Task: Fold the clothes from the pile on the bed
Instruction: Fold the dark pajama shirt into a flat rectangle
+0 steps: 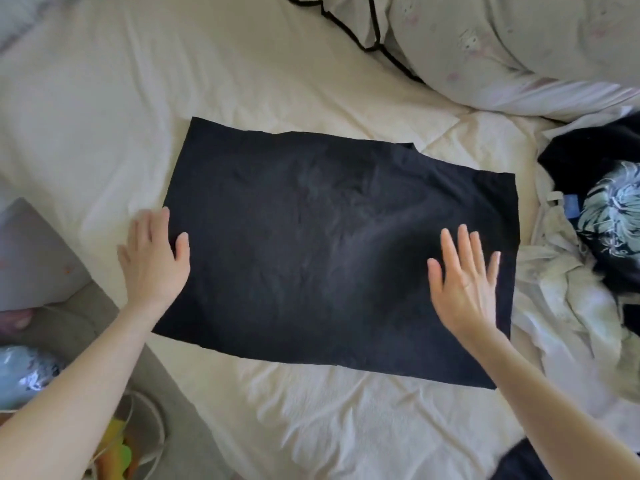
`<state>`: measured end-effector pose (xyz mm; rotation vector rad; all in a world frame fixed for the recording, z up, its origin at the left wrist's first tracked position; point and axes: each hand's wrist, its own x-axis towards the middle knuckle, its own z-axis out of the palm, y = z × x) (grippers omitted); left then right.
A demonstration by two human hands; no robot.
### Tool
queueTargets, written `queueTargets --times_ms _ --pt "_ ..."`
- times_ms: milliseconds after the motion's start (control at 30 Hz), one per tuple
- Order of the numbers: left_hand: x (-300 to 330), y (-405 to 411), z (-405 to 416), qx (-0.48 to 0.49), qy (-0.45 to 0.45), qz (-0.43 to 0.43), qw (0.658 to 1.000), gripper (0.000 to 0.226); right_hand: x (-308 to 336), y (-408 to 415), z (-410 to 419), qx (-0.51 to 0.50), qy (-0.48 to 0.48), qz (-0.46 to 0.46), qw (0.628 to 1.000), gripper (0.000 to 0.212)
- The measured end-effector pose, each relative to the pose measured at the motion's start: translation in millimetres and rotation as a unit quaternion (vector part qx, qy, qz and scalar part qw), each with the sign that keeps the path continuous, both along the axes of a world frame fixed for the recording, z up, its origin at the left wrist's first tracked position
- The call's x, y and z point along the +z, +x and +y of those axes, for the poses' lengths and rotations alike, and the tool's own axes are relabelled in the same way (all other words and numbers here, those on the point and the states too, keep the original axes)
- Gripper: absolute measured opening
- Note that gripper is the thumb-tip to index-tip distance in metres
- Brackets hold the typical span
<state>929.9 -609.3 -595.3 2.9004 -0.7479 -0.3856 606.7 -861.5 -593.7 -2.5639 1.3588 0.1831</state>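
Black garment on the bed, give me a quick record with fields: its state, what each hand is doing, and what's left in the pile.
garment: black garment, folded to a flat rectangle on the cream bedsheet
left hand: fingers straight, at the garment's left edge
right hand: fingers spread, over the garment's right part
pile: black printed T-shirt and crumpled white clothes, right of the garment
pillow: top right

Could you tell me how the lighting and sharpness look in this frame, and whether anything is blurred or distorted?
Head view: soft, even daylight with no hard shadows; the black garment reads so dark that its folds barely show, with a faint grey sheen mid-cloth. The left hand and right hand are slightly soft, the clothes pile at the right edge blurrier. Wide-angle stretch bends the forearms at the corners.
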Motion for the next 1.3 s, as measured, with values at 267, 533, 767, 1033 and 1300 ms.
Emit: queueTargets --times_ms 267,533,767,1033,1300 --pt "3.0 -61.3 78.2 0.463 -0.246 0.281 0.804 0.036 -5.2 51.9 151.0 0.168 0.028 -0.061 0.983 0.049" --pt "7.5 -60.7 76.4 0.616 -0.315 0.494 0.526 0.054 -27.9 59.2 157.3 0.165 0.035 0.003 0.986 0.055" --pt "34.5 -82.0 57.6 0.615 -0.47 0.315 0.55 0.035 -18.3 62.5 148.9 0.164 0.158 -0.001 0.974 0.055" --pt "109.5 -150.4 -56.7 0.28 -0.473 0.098 0.83 0.022 63.6 19.7 96.1 -0.297 0.56 -0.365 0.681 0.023" --pt "85.0 -304.2 -161.8 -0.239 -0.286 0.192 0.908 0.023 73.0 -91.8 18.6 -0.376 0.49 -0.459 0.638 0.045"
